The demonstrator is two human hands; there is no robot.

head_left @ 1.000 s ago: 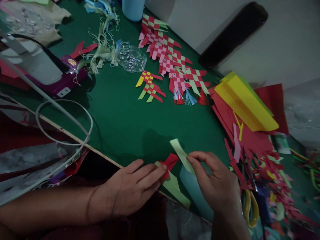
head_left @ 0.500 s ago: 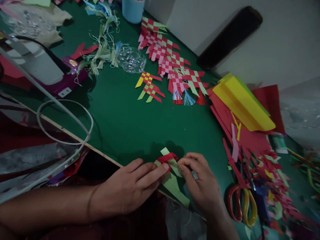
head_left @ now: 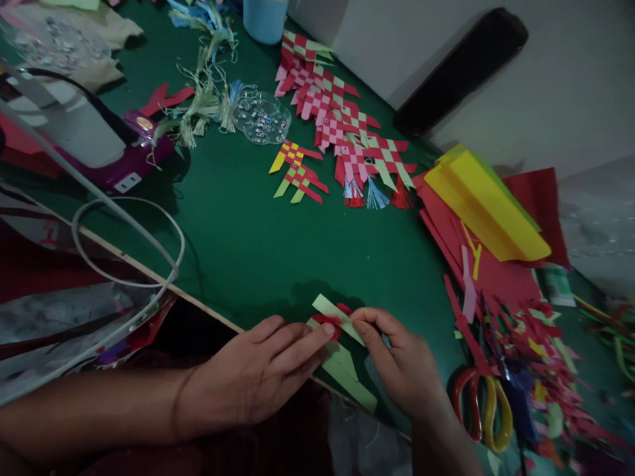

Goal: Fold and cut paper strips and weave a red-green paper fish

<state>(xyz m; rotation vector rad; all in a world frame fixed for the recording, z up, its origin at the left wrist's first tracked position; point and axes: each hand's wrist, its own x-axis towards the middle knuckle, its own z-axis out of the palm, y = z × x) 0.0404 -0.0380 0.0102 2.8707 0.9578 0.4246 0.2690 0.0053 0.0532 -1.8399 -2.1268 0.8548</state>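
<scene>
Red and light green paper strips (head_left: 342, 365) lie interlaced at the front edge of the green table. My left hand (head_left: 270, 367) rests over their left side, fingers stretched out, one fingertip pressing on the red part. The thumb and forefinger of my right hand (head_left: 397, 360) pinch a light green strip (head_left: 331, 309) at its right end; its other end points up and left over the red paper. A longer light green piece extends below, between the hands. Part of the weave is hidden under my left fingers.
Woven paper fish (head_left: 327, 106) lie at the back, with two smaller ones (head_left: 297, 173) nearer. A clear dish (head_left: 262, 119) stands beside tassels (head_left: 203, 99). Yellow paper (head_left: 486, 205), scissors (head_left: 497, 415) and scraps lie right; a purple device (head_left: 124, 155) and white cable (head_left: 181, 251) left.
The light green strip in my right hand has swung to a flatter slant across the red paper, its free end now further left. My left hand has stayed in place.
</scene>
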